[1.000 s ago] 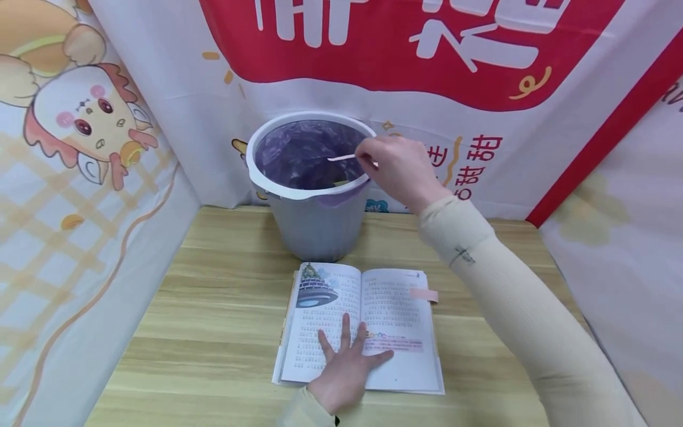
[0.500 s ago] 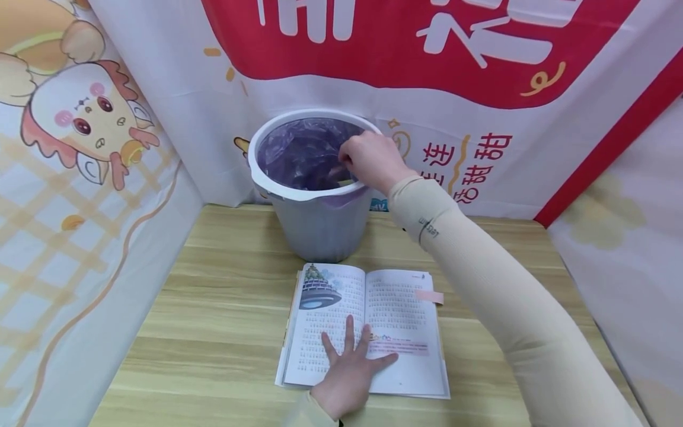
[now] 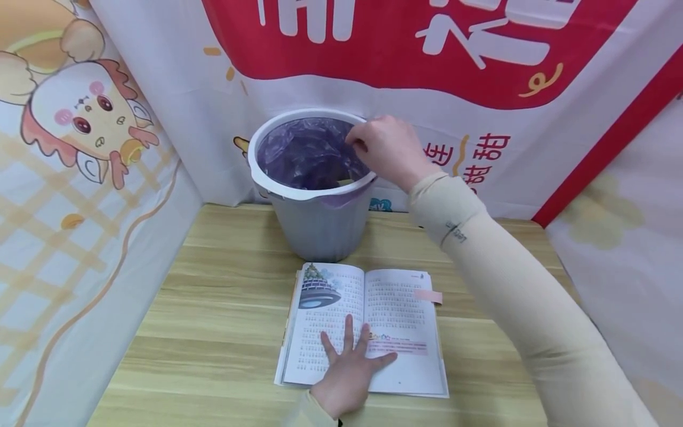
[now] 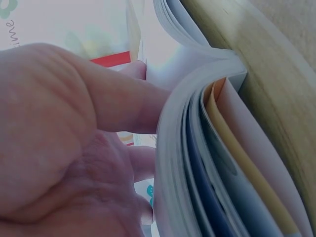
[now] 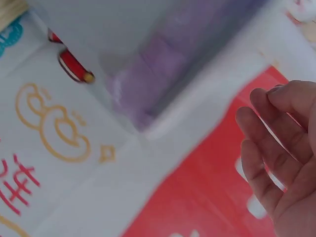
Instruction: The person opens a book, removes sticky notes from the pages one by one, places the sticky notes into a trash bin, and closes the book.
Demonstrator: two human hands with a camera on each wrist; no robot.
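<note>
My left hand lies spread on the open book, across the lower part of its pages. From the left wrist, the thumb touches the curved edge of the thick page stack. At the right rim of the grey bin is my right hand, its fingers bent over the opening. In the right wrist view those fingers are loosely curled, thumb near the index tip, with nothing seen between them. A pink tab sticks out from the book's right page.
A purple liner lines the bin, with a small yellowish piece inside. Bin and book share a wooden tabletop. Printed cloth hangs close behind the bin, and more covers both sides.
A white strip was pinched in my right hand over the bin. The hand dipped inside, then drew back up and right, and the strip is out of sight. My left hand stayed put.
</note>
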